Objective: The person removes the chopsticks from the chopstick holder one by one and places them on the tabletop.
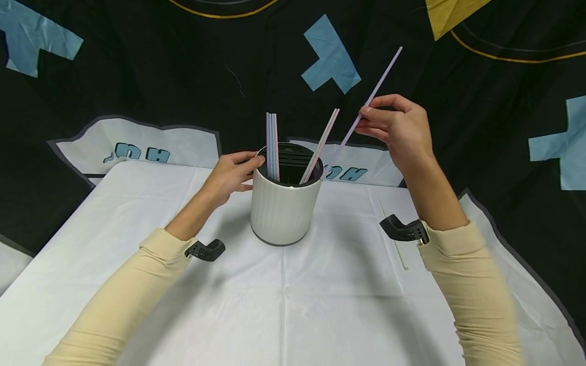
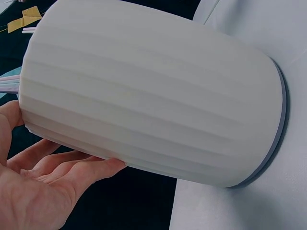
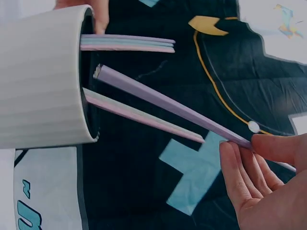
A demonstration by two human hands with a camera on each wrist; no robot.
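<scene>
The person's 2 arms (image 1: 112, 300) reach forward. The left hand (image 1: 231, 178) is lower, with its fingers almost straight and its thumb apart from them. The right hand (image 1: 400, 127) is up higher, fingers pointing left, with its thumb and fingertips in a pinch.

In the head view, pale blue, dark-edged letters stand on two white panels. On the left panel (image 1: 189, 147), left of the frame's centre, shapes like "n" (image 1: 127, 150) and "H" (image 1: 157, 154) can be made out, beside a smaller blue mark (image 1: 108, 157) too small to read. The right panel (image 1: 384, 165), just right of centre, bears a similar, partly hidden pair (image 1: 345, 174). At the right wrist view's lower left, sideways blue characters (image 3: 29, 216) show, cut by the frame's edge.
</scene>
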